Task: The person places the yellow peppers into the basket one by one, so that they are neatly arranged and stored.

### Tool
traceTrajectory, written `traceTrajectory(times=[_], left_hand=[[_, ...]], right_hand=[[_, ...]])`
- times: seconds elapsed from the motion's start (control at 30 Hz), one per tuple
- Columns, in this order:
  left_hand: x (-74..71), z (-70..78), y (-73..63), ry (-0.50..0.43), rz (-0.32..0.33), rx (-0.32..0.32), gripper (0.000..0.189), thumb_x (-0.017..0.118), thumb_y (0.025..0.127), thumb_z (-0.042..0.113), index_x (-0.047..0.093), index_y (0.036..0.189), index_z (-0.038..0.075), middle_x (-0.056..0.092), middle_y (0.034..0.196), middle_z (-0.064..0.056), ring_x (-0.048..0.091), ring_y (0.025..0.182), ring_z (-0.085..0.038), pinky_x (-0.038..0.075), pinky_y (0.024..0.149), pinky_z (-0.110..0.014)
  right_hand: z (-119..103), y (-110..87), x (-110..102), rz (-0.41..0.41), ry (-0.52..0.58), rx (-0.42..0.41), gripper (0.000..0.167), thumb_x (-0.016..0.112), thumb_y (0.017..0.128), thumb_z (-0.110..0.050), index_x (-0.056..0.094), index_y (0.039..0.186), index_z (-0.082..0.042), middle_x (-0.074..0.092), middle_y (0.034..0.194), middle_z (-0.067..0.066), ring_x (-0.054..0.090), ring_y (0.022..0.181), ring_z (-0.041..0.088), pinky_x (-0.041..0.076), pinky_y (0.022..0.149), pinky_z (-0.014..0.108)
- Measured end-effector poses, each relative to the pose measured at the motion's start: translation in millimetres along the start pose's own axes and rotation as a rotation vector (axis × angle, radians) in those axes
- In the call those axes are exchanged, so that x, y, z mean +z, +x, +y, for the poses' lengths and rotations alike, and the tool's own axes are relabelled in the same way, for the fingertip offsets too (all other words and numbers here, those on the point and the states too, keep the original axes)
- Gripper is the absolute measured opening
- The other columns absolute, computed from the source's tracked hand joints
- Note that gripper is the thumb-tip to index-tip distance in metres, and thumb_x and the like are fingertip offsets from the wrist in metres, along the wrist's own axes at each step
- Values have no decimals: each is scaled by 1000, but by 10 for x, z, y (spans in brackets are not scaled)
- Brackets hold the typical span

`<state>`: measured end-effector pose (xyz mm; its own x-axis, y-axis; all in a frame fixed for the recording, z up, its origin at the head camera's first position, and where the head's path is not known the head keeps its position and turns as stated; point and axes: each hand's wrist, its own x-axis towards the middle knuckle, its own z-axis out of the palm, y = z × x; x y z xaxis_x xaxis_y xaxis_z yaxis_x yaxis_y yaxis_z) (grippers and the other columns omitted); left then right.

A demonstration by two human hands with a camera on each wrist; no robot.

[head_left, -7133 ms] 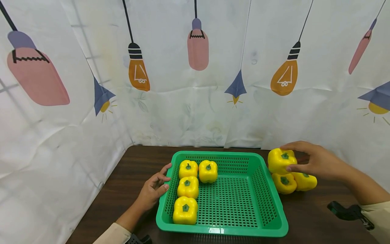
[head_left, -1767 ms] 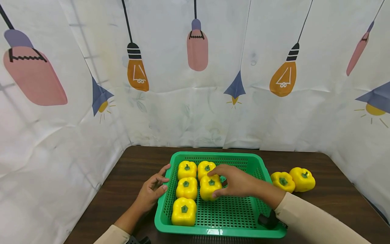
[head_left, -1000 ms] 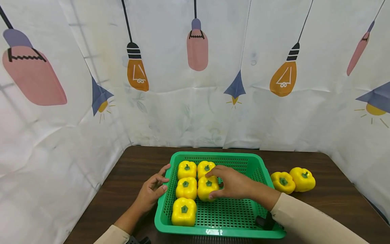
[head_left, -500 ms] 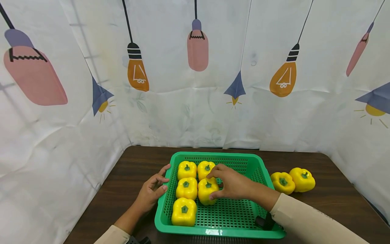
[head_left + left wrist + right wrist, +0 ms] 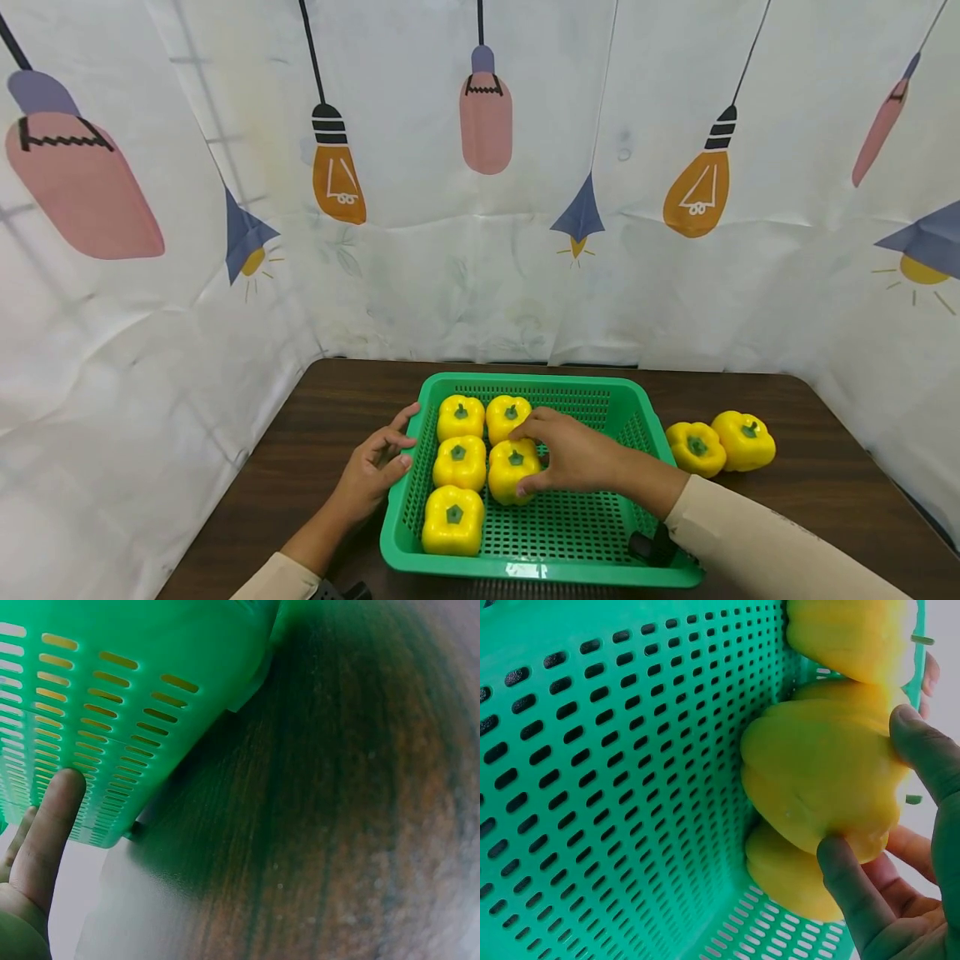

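Observation:
My right hand (image 5: 573, 454) pinches a yellow bell pepper (image 5: 508, 477) between thumb and fingers inside the green basket (image 5: 551, 575). In the right wrist view this pepper (image 5: 821, 769) is low in the basket, its side close to the perforated floor. Around it stand other yellow peppers: one behind (image 5: 507, 415), and a left column with a back pepper (image 5: 459, 421), a middle pepper (image 5: 457, 467) and a front pepper (image 5: 453, 529). My left hand (image 5: 371, 467) rests at the basket's left rim, its fingers extended against the slotted wall in the left wrist view.
Two more yellow peppers, an upright one (image 5: 694, 446) and a tilted one (image 5: 745, 442), sit on the dark wooden table (image 5: 817, 483) right of the basket. A white curtain (image 5: 420, 283) printed with lamps hangs behind and at the left.
My right hand has carried a pepper from the pile at the right into the basket's second column. Over the last second the pepper shifts slightly toward me. My left hand stays put.

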<state>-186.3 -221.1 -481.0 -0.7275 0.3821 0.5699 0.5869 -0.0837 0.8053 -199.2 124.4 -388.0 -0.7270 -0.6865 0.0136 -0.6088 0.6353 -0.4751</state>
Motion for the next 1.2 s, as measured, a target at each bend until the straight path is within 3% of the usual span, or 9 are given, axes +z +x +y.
traceTrajectory(times=[0.2, 0.57, 0.83, 1.1, 1.2], left_hand=[[-2, 30, 15, 10, -7, 21, 21, 47, 97, -15, 55, 116, -8, 33, 163, -19, 29, 151, -16, 38, 111, -25], [-4, -24, -10, -15, 3, -7, 17, 51, 99, -10, 54, 116, -9, 30, 161, -27, 31, 150, -17, 39, 111, -27], [6, -8, -8, -24, 0, 14, 17, 50, 99, -11, 54, 115, -10, 33, 161, -21, 33, 149, -17, 41, 109, -27], [2, -4, 1, -34, 1, 12, 16, 52, 99, -10, 54, 115, -10, 31, 161, -26, 32, 150, -18, 40, 110, -28], [-3, -6, 2, -30, 4, 8, 17, 52, 99, -11, 55, 115, -9, 32, 161, -25, 32, 150, -18, 40, 110, -27]], right_hand=[[-12, 32, 5, 5, -2, 22, 68, 88, 77, -49, 67, 133, -16, 57, 127, -3, 57, 106, 12, 53, 89, 35], [-12, 20, -5, -6, -3, 24, 75, 88, 76, -53, 64, 137, -17, 55, 130, -1, 57, 109, 15, 53, 90, 37], [27, -86, -226, -15, 91, 70, 73, 84, 82, -49, 59, 141, -14, 50, 140, 4, 66, 92, 17, 55, 79, 31], [159, -274, -495, 23, 84, 65, 68, 82, 83, -50, 60, 139, -18, 53, 138, 3, 59, 116, 24, 56, 78, 31], [212, -358, -588, 40, 79, 72, 68, 82, 84, -51, 60, 140, -19, 54, 137, 3, 59, 116, 24, 56, 78, 31]])
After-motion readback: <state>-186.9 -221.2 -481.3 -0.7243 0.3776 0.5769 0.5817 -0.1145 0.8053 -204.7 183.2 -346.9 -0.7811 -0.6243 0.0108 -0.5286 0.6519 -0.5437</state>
